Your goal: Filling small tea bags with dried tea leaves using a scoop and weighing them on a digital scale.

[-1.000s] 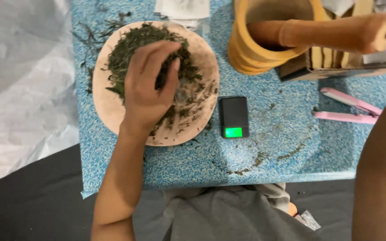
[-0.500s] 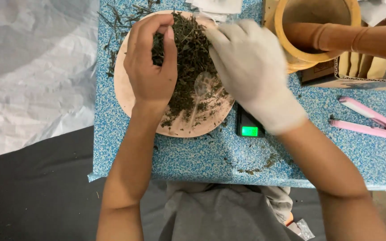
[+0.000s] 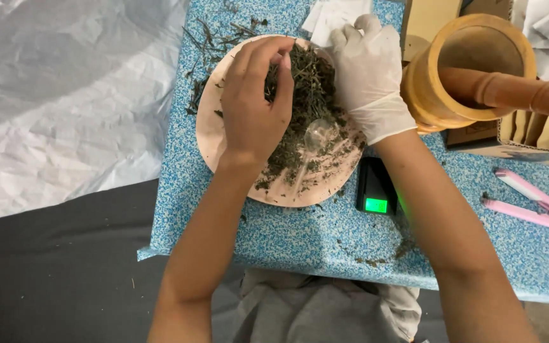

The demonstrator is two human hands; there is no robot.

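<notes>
**Head view: 2 hands in dried herbs**

Dried green herbs (image 3: 306,95) lay heaped on a round pink plate (image 3: 214,136) on the blue speckled table (image 3: 300,238). Bare left hand (image 3: 255,108) pinched a tuft of herbs between its fingertips. Gloved right hand (image 3: 370,76) rested curled on the heap's far edge; its grasp could not be told. A clear plastic spoon (image 3: 316,136) lay on the plate.

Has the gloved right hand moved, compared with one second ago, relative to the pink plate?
Yes. The right hand was out of view then; now it rests on the dried herbs at the far right side of the pink plate, opposite the left hand.
</notes>
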